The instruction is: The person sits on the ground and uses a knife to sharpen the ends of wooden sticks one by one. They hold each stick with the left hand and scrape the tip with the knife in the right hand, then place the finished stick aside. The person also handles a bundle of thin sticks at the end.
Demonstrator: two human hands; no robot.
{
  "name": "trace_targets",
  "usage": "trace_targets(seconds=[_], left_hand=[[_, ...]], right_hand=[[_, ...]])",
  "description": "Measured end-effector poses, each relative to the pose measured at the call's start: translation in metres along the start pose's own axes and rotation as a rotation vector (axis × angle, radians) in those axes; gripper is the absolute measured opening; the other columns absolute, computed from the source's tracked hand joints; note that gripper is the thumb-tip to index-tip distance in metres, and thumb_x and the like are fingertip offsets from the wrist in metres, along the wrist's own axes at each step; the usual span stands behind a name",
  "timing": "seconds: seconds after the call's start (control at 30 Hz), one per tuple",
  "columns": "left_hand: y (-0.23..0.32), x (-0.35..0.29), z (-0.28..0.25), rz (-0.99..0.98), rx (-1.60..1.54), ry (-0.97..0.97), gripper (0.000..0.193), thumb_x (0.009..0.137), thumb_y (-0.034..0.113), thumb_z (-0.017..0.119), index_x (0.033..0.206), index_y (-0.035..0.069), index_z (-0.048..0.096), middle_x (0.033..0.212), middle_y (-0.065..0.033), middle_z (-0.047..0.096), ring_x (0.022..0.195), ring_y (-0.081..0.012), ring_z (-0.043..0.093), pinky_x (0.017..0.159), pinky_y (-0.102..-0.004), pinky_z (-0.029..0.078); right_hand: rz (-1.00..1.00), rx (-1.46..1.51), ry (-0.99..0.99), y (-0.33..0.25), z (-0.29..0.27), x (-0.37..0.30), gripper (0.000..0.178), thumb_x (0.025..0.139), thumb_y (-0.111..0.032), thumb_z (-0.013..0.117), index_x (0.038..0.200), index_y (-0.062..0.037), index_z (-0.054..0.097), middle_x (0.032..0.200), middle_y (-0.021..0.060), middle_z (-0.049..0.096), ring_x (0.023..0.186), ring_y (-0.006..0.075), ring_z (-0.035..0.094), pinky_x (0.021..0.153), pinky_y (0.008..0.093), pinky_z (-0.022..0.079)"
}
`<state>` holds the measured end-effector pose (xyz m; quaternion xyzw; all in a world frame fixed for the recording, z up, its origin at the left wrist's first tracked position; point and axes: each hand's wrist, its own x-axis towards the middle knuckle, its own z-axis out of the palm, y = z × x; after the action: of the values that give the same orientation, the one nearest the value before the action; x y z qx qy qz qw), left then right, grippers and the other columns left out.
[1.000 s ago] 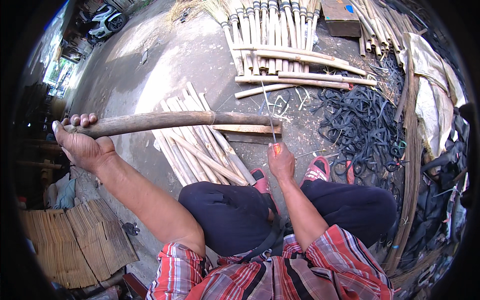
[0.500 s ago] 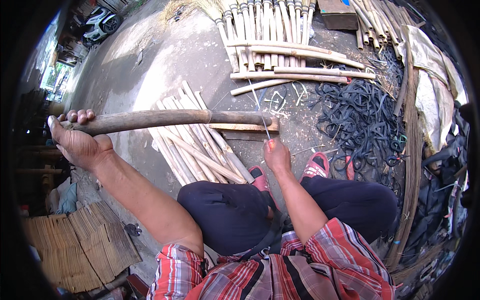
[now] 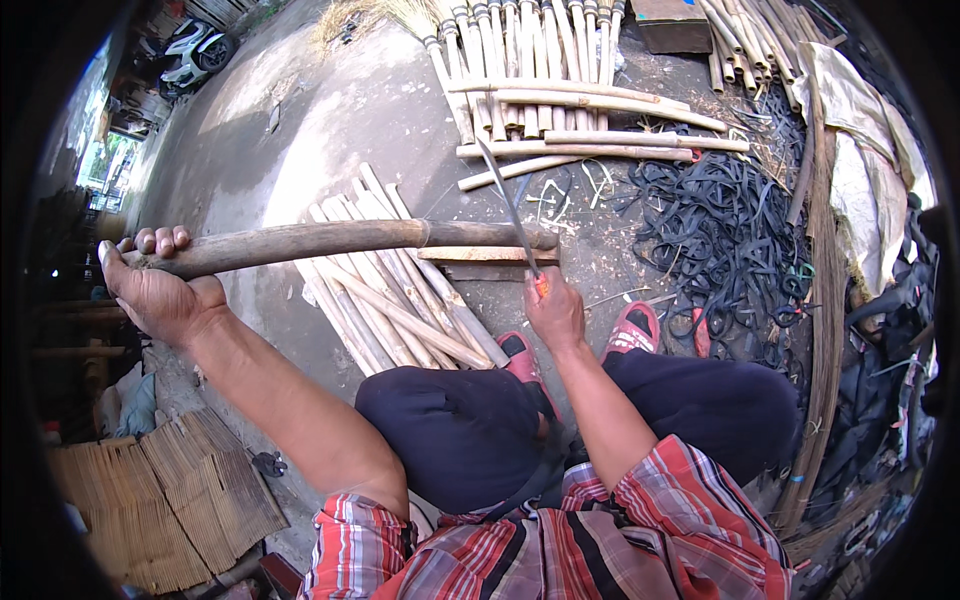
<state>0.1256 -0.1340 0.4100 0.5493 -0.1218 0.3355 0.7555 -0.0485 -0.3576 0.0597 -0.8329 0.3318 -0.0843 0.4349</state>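
Note:
My left hand (image 3: 160, 285) is wrapped round the near-left end of a brown bamboo pole (image 3: 330, 242), held out level across the front of me. Its far end rests by a small wooden block (image 3: 485, 262) on the ground. My right hand (image 3: 556, 308) grips the orange handle of a long, narrow blade (image 3: 512, 212), pointing away and to the left. That blade crosses the pole close to its right end; whether it is a knife or a saw I cannot make out. Under the pole lies a heap of pale bamboo poles (image 3: 385, 290).
More pale poles (image 3: 600, 100) lie across a row of brooms (image 3: 530, 60) ahead. Black rubber strips (image 3: 715, 235) are heaped to the right, beside a long bundle of thin sticks (image 3: 822, 330). Flattened ridged cardboard (image 3: 165, 500) lies at lower left. My feet in pink sandals (image 3: 632, 330) stand close by.
The blade has turned so more of its flat shows, and its tip has swung slightly farther out and left. The pole has shifted a little to the right.

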Motion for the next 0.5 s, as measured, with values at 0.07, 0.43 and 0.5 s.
trace_targets(seconds=[0.07, 0.43, 0.5], left_hand=[[-0.001, 0.0, -0.003, -0.009, -0.006, 0.05, 0.026, 0.104, 0.03, 0.054, 0.096, 0.008, 0.045, 0.073, -0.005, 0.046, 0.058, -0.0128, 0.046, 0.056, -0.031, 0.047], [-0.005, 0.02, -0.037, -0.093, -0.166, -0.174, 0.048, 0.101, 0.056, 0.047, 0.089, 0.01, 0.049, 0.071, -0.0045, 0.044, 0.055, -0.0162, 0.045, 0.054, -0.0317, 0.045], [-0.007, 0.021, -0.038, -0.094, -0.096, -0.091, 0.048, 0.1, 0.056, 0.048, 0.089, 0.009, 0.049, 0.076, -0.0063, 0.047, 0.061, -0.0182, 0.048, 0.056, -0.0316, 0.045]], right_hand=[[0.232, -0.046, -0.076, 0.026, -0.001, 0.008, 0.033, 0.096, -0.031, 0.06, 0.105, 0.0002, 0.065, 0.097, 0.0293, 0.07, 0.096, 0.0475, 0.068, 0.084, 0.0556, 0.053], [-0.113, 0.132, -0.13, 0.005, 0.001, 0.002, 0.035, 0.098, -0.036, 0.06, 0.105, -0.0016, 0.066, 0.094, 0.0306, 0.07, 0.094, 0.0496, 0.067, 0.08, 0.0564, 0.052], [0.133, 0.082, -0.077, 0.005, -0.006, 0.005, 0.035, 0.098, -0.036, 0.061, 0.103, -0.0016, 0.065, 0.093, 0.0308, 0.07, 0.092, 0.0503, 0.067, 0.078, 0.0567, 0.052]])
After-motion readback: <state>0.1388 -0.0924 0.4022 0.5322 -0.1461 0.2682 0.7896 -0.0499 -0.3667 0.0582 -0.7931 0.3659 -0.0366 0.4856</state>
